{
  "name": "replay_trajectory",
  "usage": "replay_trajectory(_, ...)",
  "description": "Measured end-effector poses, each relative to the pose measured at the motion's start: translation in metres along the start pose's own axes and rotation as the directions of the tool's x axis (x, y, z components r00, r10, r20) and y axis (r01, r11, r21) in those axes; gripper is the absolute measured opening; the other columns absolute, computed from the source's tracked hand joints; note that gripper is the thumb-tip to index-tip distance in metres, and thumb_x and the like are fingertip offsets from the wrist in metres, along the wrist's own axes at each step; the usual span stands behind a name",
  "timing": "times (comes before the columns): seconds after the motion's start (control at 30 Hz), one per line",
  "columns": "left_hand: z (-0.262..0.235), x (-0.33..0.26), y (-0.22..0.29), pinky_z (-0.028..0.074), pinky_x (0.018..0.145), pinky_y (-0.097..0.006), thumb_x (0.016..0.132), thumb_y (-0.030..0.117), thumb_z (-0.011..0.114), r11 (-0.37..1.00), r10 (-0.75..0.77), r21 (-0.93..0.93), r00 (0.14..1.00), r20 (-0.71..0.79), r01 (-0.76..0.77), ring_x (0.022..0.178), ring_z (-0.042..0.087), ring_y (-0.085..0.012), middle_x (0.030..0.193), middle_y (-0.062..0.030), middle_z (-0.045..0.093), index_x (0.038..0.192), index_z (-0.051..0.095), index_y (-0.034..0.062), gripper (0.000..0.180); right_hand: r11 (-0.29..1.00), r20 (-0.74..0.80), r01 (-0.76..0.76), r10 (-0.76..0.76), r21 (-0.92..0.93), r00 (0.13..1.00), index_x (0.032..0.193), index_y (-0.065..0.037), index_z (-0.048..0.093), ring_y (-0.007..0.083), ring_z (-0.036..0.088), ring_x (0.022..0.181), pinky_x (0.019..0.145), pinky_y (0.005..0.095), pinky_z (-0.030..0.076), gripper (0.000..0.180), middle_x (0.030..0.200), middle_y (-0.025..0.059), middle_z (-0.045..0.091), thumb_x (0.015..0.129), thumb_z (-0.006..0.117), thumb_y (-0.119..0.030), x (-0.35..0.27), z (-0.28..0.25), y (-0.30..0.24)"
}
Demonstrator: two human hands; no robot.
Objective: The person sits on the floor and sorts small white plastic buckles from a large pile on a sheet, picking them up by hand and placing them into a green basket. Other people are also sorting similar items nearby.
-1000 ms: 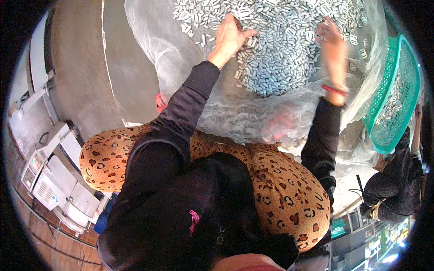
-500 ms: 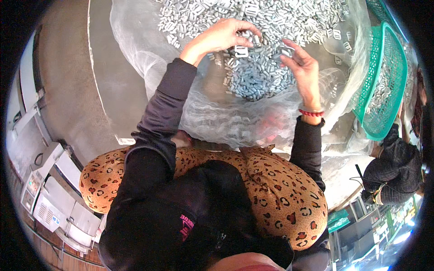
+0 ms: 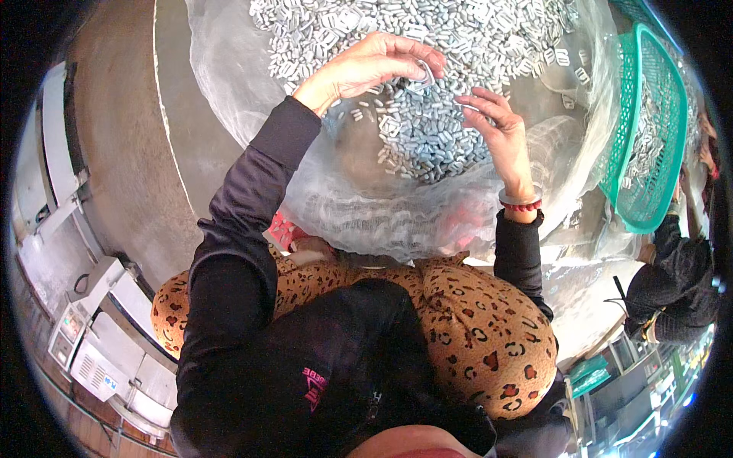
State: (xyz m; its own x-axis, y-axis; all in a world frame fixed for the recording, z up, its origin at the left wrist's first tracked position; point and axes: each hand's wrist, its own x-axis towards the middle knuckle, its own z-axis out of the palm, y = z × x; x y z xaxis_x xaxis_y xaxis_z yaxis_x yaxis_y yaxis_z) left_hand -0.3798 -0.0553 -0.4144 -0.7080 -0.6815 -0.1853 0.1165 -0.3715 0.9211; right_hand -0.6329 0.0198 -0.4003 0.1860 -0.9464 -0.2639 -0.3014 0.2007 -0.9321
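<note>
My left hand (image 3: 370,65) pinches a slotted metal buckle (image 3: 422,77) between thumb and fingers, just over a heap of small grey oblong pellets (image 3: 431,137). To its right, my right hand (image 3: 500,126) is curled with thumb and fingertips close together around a thin pale metal piece (image 3: 467,105), whose kind I cannot make out. Beyond both hands spreads a larger pile of silvery metal pieces (image 3: 489,38), pellets mixed with flat slotted buckles. All this lies on a sheet of white netting (image 3: 359,221).
At the right stands a green plastic basket (image 3: 682,145) holding more metal pieces. Another person in dark clothes (image 3: 679,290) sits past it. A white machine (image 3: 107,359) is at the lower left. A red perforated object (image 3: 284,229) shows by my left leg.
The right hand has moved left, toward the left hand, and its fingers have drawn closer together. A buckle now stands tilted in the left fingers. The view has shifted slightly.
</note>
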Motion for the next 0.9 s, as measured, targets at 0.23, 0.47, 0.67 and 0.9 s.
replay_trajectory(0.23,0.019,-0.016,-0.035,0.037,0.054,-0.021,0.085,0.016,0.062,0.912,-0.274,-0.327,0.961,-0.037,0.247,0.064,0.045,-0.0018,0.086,0.0001,0.055,0.096,0.059,0.0046,0.016,0.956,0.062,-0.060,0.081,-0.287,0.995,0.089,-0.002,0.054,0.0234,0.058,0.081,0.069,0.0323,0.048,0.024,0.087,0.0099,0.057,0.068,0.066,0.003,-0.058,0.004,0.019)
replay_trajectory(0.47,0.018,0.007,-0.050,0.048,0.067,-0.038,0.079,0.014,0.062,0.037,0.253,0.995,0.964,0.083,-0.095,0.085,0.056,-0.0248,0.083,-0.0073,0.048,0.102,0.062,0.0158,0.023,0.836,-0.037,0.141,-0.189,-0.530,0.981,0.086,-0.005,0.057,0.0319,0.056,0.080,0.069,0.0390,0.047,0.025,0.084,0.0109,0.054,0.066,0.071,0.000,-0.067,0.022,0.058)
replay_trajectory(0.67,0.016,0.007,-0.009,0.045,0.063,-0.035,0.085,0.025,0.059,0.616,0.287,0.783,0.904,-0.316,0.078,0.072,0.058,-0.0212,0.085,-0.0080,0.057,0.088,0.065,0.0058,0.021,0.863,-0.053,0.132,-0.180,-0.488,0.982,0.083,-0.006,0.062,0.0264,0.059,0.079,0.069,0.0360,0.048,0.021,0.086,0.0089,0.058,0.068,0.076,-0.014,-0.004,0.002,0.021)
replay_trajectory(0.9,0.012,-0.024,0.012,0.041,0.045,-0.025,0.083,0.024,0.060,0.856,-0.274,-0.433,0.958,0.084,0.282,0.072,0.052,-0.0137,0.084,0.0004,0.050,0.085,0.054,0.0068,0.019,0.762,0.300,0.357,-0.222,-0.540,0.928,0.089,-0.003,0.064,0.0230,0.058,0.077,0.065,0.0329,0.047,0.020,0.083,0.0087,0.057,0.072,0.073,-0.011,0.012,-0.013,0.047)
